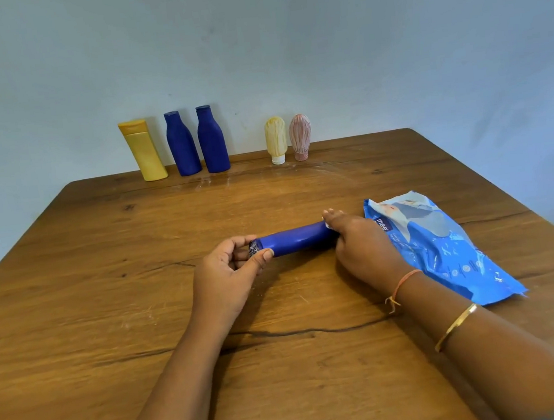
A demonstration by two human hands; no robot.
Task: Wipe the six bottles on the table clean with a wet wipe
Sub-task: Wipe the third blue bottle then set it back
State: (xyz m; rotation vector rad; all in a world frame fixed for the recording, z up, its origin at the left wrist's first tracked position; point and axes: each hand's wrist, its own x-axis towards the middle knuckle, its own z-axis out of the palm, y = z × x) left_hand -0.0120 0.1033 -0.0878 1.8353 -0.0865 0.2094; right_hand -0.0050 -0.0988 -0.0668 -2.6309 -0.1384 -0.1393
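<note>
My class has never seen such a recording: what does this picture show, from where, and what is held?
There is no machine: a person wears a camera on the head, looking down at their bare hands. The left hand and right hand grip the ends of a long blue bottle, held sideways over the wooden table. By the wall stand a yellow bottle, a dark blue bottle, a second dark blue bottle, a cream tube and a pink tube. A blue wipe pack lies at the right.
</note>
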